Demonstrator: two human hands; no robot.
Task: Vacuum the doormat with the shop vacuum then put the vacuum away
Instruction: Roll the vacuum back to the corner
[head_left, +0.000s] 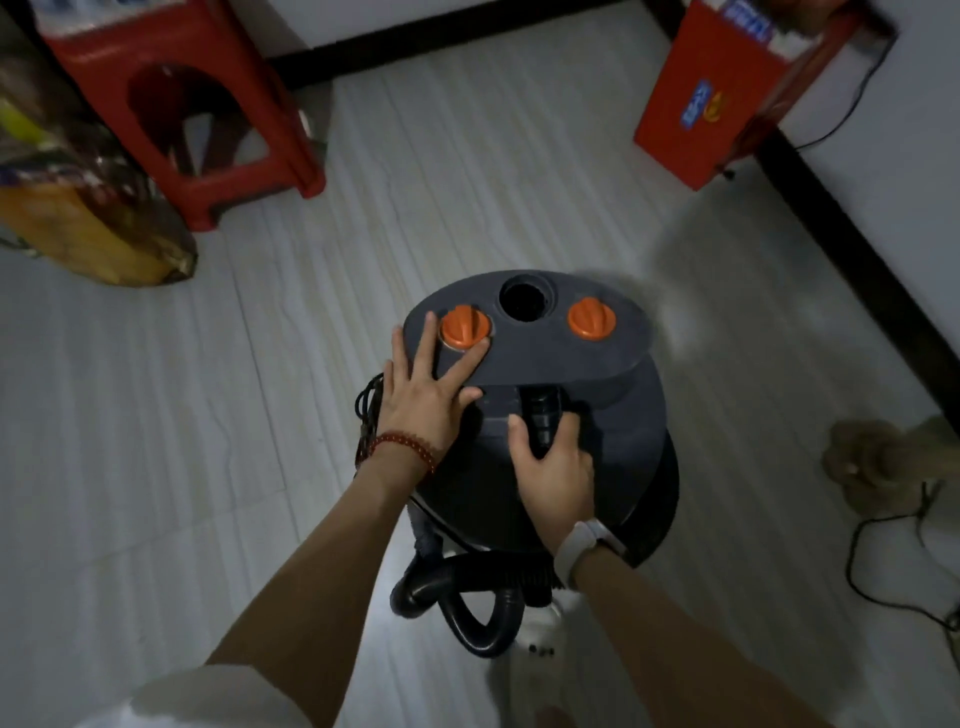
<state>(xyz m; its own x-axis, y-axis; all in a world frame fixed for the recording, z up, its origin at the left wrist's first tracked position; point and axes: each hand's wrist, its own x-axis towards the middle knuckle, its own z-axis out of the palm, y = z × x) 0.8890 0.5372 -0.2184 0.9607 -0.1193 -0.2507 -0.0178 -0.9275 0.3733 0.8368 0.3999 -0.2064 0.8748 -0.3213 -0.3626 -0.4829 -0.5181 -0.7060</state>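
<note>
Left hand (423, 395) lies flat with fingers spread on the vacuum (545, 410) top, fingertips touching an orange knob (465, 326). Right hand (553, 467) curls around the ribbed handle (540, 415). Vacuum stands on the pale floor (156, 441), its hose (467, 608) coiled beneath, a red stool (208, 130) well apart.

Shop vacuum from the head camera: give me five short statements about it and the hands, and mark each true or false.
1. The right hand grips the handle on top of the shop vacuum. True.
2. The left hand lies with straight fingers beside an orange knob. True.
3. The vacuum has three orange knobs. False: two show.
4. The red stool stands right of the vacuum. False: it stands far left.
5. The black hose loops on the floor below the vacuum. True.
</note>
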